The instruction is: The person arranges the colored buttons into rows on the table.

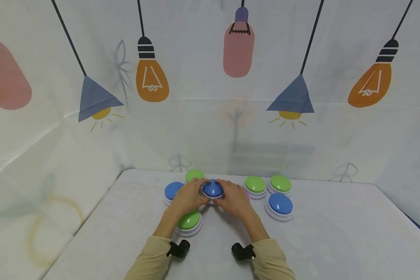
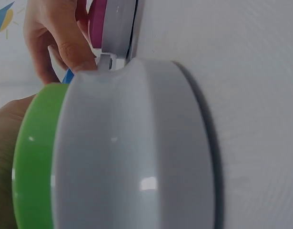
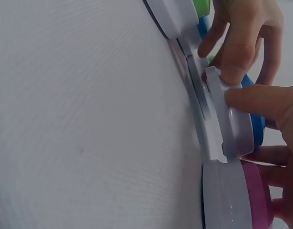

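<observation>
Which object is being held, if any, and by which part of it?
The middle blue-topped button is held by its white base, between the left hand and the right hand; far-side contact is unclear.

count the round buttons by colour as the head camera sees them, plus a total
Green buttons: 4
Blue buttons: 3
Pink button, mostly hidden: 1
Total in sight: 8
</observation>
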The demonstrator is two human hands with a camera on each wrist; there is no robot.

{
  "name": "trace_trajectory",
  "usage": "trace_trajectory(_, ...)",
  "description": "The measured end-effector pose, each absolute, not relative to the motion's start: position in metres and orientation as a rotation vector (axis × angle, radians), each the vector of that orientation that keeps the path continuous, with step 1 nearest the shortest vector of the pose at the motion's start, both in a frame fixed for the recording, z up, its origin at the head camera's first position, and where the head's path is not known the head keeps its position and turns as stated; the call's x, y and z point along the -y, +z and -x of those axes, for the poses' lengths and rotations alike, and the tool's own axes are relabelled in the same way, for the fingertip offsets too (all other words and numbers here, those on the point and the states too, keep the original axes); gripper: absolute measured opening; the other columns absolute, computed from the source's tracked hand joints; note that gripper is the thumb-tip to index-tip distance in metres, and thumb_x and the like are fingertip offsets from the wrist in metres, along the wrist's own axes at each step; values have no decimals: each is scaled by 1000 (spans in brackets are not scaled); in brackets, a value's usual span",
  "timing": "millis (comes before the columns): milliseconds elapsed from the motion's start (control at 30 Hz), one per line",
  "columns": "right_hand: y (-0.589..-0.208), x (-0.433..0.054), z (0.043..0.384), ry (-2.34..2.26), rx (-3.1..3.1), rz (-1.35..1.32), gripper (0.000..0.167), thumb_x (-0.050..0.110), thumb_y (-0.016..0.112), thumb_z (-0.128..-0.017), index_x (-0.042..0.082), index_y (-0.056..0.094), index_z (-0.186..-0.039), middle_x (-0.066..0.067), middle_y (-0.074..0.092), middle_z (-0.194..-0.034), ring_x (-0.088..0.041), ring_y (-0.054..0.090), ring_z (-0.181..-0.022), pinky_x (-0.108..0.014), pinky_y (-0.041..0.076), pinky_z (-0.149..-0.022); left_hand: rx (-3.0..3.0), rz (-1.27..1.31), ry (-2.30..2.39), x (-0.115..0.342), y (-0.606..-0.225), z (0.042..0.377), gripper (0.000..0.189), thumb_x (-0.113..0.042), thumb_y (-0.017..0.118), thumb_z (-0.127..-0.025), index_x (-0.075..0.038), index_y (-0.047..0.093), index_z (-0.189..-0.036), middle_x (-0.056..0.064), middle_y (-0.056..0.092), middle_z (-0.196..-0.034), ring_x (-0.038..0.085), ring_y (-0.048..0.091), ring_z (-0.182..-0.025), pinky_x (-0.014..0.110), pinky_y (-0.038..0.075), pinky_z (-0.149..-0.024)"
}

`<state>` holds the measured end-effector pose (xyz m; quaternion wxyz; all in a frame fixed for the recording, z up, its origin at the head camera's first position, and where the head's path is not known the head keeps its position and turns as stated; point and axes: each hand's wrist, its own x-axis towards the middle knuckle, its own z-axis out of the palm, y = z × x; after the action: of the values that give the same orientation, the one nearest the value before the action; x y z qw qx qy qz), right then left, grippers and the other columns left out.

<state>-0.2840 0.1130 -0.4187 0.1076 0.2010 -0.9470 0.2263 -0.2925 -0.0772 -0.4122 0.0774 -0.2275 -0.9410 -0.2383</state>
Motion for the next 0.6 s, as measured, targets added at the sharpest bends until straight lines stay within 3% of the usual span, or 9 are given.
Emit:
trace_trajectory(233,-415,-114,281,720,2760,-594,65,30,79,-84,8,53,-139,-17,62,-124,-34,60,-114,-50,47,-99,2806,695,-719,81,-409,291,54,-35,77,-85,-19,59,-133,3,59,-108,15,58,-88,34,50,-73)
trace_trajectory(600,-411,-114,278,714,2716,-631,64,31,80,-83,6,55,-137,-18,62,-122,-35,61,-112,-50,49,-97,2790,674,-808,85,-405,284,55,-35,78,-84,-20,59,-134,4,59,-116,23,64,-102,41,53,-81)
